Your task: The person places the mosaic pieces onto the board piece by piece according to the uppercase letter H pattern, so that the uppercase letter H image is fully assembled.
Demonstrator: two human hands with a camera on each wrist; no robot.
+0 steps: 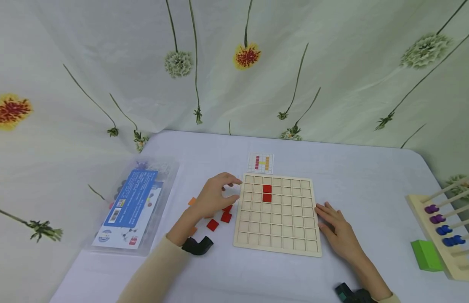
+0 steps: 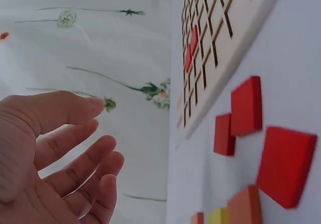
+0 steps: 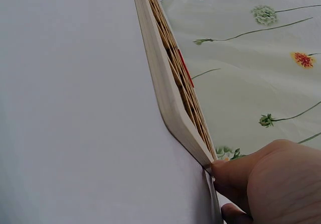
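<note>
Presently, left hand: my left hand (image 1: 215, 194) hangs just off the left edge of the board, above the tabletop (image 1: 371, 181); thumb and fingers part-way open, loosely bent, a gap between them, hold of nothing.
Right hand: my right hand (image 1: 338, 231) lies along the board's right edge, fingers mostly extended, touching the side; no grip closed round it.
Grid board: the pale wooden board (image 1: 278, 228) sits flat between my hands, ruled into square cells.
Placed tiles: two red tiles (image 1: 267, 193) lie in adjoining cells, third column from the left, second and third rows from the far edge.
Loose tiles: red pieces (image 1: 213, 225) scatter left of the board, near my left wrist; an orange tile (image 2: 245, 206) and a yellow tile (image 2: 218, 216) show close by in the left wrist view.
Pattern card: a small card (image 1: 260, 163) lies just beyond the far edge; red column, yellow middle, orange column.
Left side: clear plastic case (image 1: 173, 183), a blue label (image 1: 134, 198) on top.
Right side: bead frame (image 1: 431, 233) with purple and blue beads; green block (image 1: 426, 255) beside it.
Backdrop: flowered cloth (image 1: 219, 97) behind the tabletop.
</note>
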